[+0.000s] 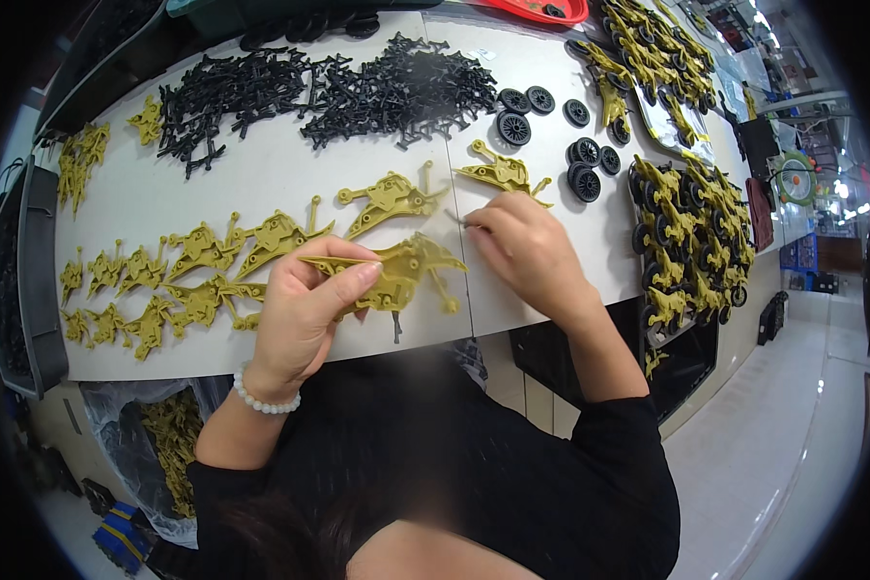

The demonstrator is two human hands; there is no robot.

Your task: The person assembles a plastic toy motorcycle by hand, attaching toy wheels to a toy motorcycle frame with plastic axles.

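My left hand (309,309) pinches a yellow plastic toy motorcycle body half (401,275) between thumb and fingers, just above the table's front edge. A thin dark part (396,327) sticks out below that piece. To the right, my right hand (532,246) is closed, with fingertips pressed together; a small dark grey part (460,220) pokes out from them, its shape mostly hidden. Beyond the right hand lies another yellow body half (498,172), partly covered by the fingers. One more body half (391,200) rests beyond the left hand's piece.
Yellow halves (203,248) lie in two rows at left. Behind them spreads a heap of small black parts (396,92). Black wheels (514,128) lie at the right, beside trays of wheeled yellow toys (691,242). A red basin (551,10) stands at the back; a lined bin (169,445) sits below the table.
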